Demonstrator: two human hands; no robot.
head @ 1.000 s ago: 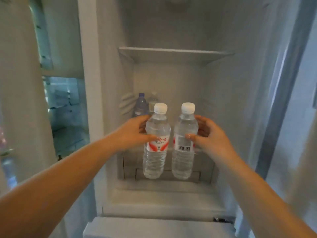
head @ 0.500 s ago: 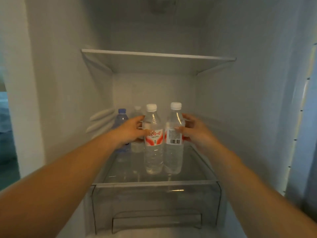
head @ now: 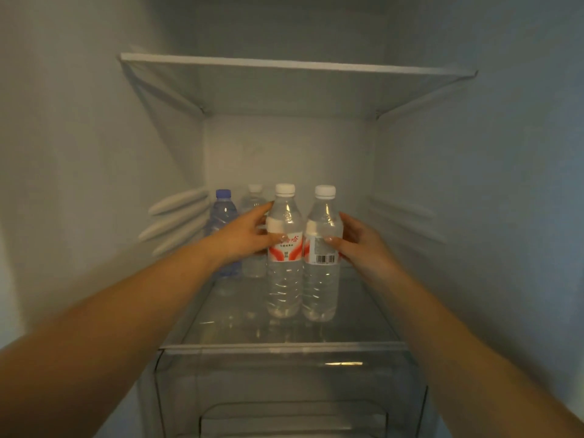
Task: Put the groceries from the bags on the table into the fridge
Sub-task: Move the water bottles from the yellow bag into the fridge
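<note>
Two clear water bottles with white caps stand upright side by side on the fridge's glass shelf [head: 357, 324]. My left hand [head: 243, 237] grips the left bottle [head: 284, 279], which has a red and white label. My right hand [head: 357, 240] grips the right bottle [head: 320, 286], whose barcode faces me. Both bottle bottoms look level with the shelf; contact is hard to judge. Behind my left hand stand a blue-capped bottle [head: 223, 210] and a white-capped bottle [head: 254, 197] near the back wall.
An upper shelf [head: 284, 66] spans the fridge above the bottles. A transparent drawer [head: 284, 390] sits below the glass shelf. White side walls close in left and right, with ribs [head: 177, 216] on the left wall.
Both hands carried the two bottles deeper into the fridge and lower, down to the glass shelf. My view moved closer, so the fridge interior fills the frame.
</note>
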